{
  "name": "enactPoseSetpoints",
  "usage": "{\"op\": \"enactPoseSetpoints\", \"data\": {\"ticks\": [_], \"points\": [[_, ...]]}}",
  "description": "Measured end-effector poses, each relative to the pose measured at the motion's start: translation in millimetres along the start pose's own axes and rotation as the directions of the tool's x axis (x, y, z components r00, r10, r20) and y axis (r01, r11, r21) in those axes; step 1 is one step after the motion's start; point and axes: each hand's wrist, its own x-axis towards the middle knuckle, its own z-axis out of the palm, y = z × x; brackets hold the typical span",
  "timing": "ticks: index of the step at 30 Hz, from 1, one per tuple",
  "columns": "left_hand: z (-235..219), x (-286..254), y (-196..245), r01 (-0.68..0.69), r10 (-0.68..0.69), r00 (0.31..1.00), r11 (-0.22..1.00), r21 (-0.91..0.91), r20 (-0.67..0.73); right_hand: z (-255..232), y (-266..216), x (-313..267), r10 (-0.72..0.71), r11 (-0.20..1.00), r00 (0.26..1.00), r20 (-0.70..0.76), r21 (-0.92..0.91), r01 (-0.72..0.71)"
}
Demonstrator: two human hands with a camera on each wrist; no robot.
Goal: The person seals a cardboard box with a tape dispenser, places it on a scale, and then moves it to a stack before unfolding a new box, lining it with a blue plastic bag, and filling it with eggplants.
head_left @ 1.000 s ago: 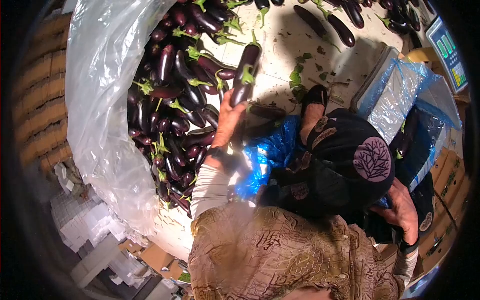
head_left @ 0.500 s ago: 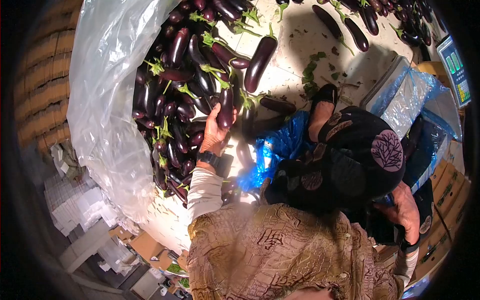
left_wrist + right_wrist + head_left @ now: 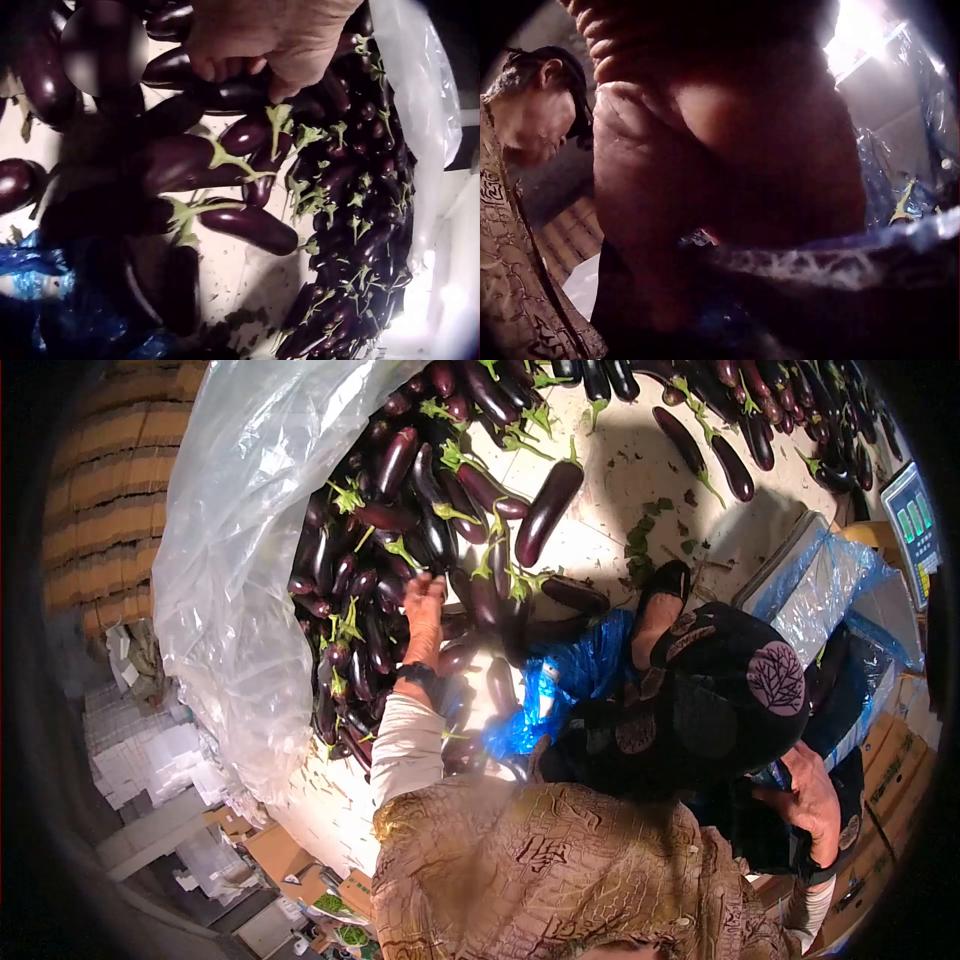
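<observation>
Purple eggplants [image 3: 395, 465] [image 3: 251, 225] lie heaped under the left hand. In the head view the left hand [image 3: 425, 610] reaches over the pile's near right side. The left wrist view has this hand [image 3: 266, 37] with loosely bent fingers over a dark eggplant [image 3: 232, 96], the thumb tip close to it; firm contact is not visible. Several eggplants [image 3: 485, 595] lie just right of the hand. On the right, the right hand [image 3: 812, 805] [image 3: 727, 157] grips the edge of blue plastic [image 3: 795, 264]; its fingertips are mostly hidden.
Clear plastic sheeting [image 3: 215, 560] borders the pile. A crouched person in dark patterned cloth [image 3: 690, 710] sits beside crumpled blue plastic [image 3: 570, 670]. Behind stand a blue-lined crate [image 3: 800, 585] and a scale [image 3: 912, 525]. More eggplants [image 3: 800, 400] lie at the far right.
My left hand let go of the eggplant it held, which now lies among others on its right, and moved onto the pile. The view shifted; the right hand still grips the plastic.
</observation>
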Motion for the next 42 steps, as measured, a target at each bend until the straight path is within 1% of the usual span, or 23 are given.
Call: {"op": "enactPoseSetpoints", "data": {"ticks": [3,5,7,8,9,11,13,15,16,17,20,23,26,27,30,31,32,33,35,36,37,39,42], "points": [[3.7,41.4,32.5,-0.241,0.270,0.940,0.959,0.152,-0.208,-6.0,-1.9,-4.2,-0.022,0.998,1.000,-0.006,0.062,0.022],[-3.0,89.3,40.6,-0.382,0.462,0.838,0.877,0.292,-0.290,-9.6,-1.2,-9.8,-0.052,0.996,0.999,-0.013,0.076,0.053],[4.4,98.3,80.5,-0.449,0.477,0.845,0.879,0.162,-0.244,-11.1,-6.0,-17.7,0.135,0.984,0.991,0.009,0.117,-0.135],[5.0,101.3,99.3,-0.328,0.371,0.896,0.924,0.199,-0.244,-10.4,-7.4,-21.6,0.138,0.984,0.990,-0.002,0.118,-0.137],[0.3,127.8,89.6,-0.324,0.383,0.876,0.917,0.231,-0.293,-9.5,-9.1,-25.6,0.142,0.983,0.989,-0.042,0.120,-0.136],[-14.2,160.5,101.9,-0.137,0.157,0.982,0.975,0.175,-0.108,-7.5,-12.0,-33.2,0.157,0.982,0.980,-0.121,0.126,-0.141],[-7.2,155.5,101.4,-0.215,0.232,0.960,0.969,0.119,-0.154,-1.3,-6.5,-39.2,0.207,0.970,0.972,-0.108,0.150,-0.190],[-11.0,159.3,93.0,-0.176,0.212,0.973,0.938,0.297,-0.092,5.5,-1.8,-47.5,0.277,0.961,0.942,-0.190,0.037,-0.275],[-10.4,152.1,86.4,-0.301,0.329,0.943,0.909,0.288,-0.054,7.6,-0.5,-49.0,0.282,0.959,0.941,-0.187,0.039,-0.280],[-4.7,129.1,95.7,-0.296,0.324,0.944,0.910,0.291,-0.053,9.7,0.0,-49.6,0.287,0.957,0.932,-0.221,0.033,-0.287],[3.2,65.5,113.1,-0.184,0.182,0.983,0.973,-0.139,-0.032,3.5,-7.7,-40.7,0.276,0.961,0.938,-0.208,0.043,-0.273],[-17.4,54.2,78.6,0.117,-0.069,0.979,0.960,-0.253,0.189,-8.2,-15.9,-26.0,0.262,0.965,0.957,-0.127,0.056,-0.257],[-11.9,29.1,53.3,0.181,-0.144,0.944,0.978,-0.104,0.296,-11.1,-15.7,-19.4,0.248,0.968,0.965,-0.080,0.056,-0.244],[-5.9,22.3,47.8,0.230,-0.201,0.938,0.970,-0.074,0.282,-10.9,-14.7,-18.2,0.235,0.971,0.969,-0.072,0.063,-0.230],[2.8,16.2,51.9,0.186,-0.220,0.946,0.970,0.157,0.238,-10.7,-14.0,-17.5,0.221,0.973,0.970,-0.098,0.086,-0.213],[-7.8,48.3,24.5,-0.014,-0.024,0.995,0.931,0.365,0.097,-9.9,-11.9,-16.6,0.224,0.973,0.969,-0.101,0.085,-0.216],[-11.4,63.3,27.4,-0.289,0.317,0.947,0.761,0.580,0.055,-8.6,-8.4,-15.8,0.225,0.966,0.970,-0.088,0.153,-0.210],[-13.0,75.9,28.2,-0.462,0.619,0.779,0.462,0.757,0.098,-8.1,-5.4,-15.7,0.226,0.954,0.971,-0.076,0.220,-0.205],[-3.6,82.4,58.7,-0.420,0.714,0.695,0.307,0.854,0.085,-8.2,-1.5,-20.0,0.232,0.953,0.968,-0.094,0.222,-0.207],[-3.3,95.2,60.8,-0.346,0.667,0.743,0.300,0.889,0.064,-7.7,-0.4,-21.2,0.230,0.954,0.967,-0.114,0.224,-0.201],[-8.2,110.7,53.5,-0.336,0.675,0.734,0.258,0.906,0.080,-7.2,0.2,-20.4,0.235,0.952,0.965,-0.119,0.229,-0.203],[-4.9,110.8,70.1,-0.184,0.378,0.922,0.247,0.951,0.080,-7.5,1.9,-18.3,0.262,0.897,0.962,-0.081,0.388,-0.212],[3.0,122.0,70.8,-0.150,0.256,0.961,0.180,0.972,0.101,-6.8,3.2,-22.7,0.287,0.878,0.952,-0.109,0.427,-0.216]]}}
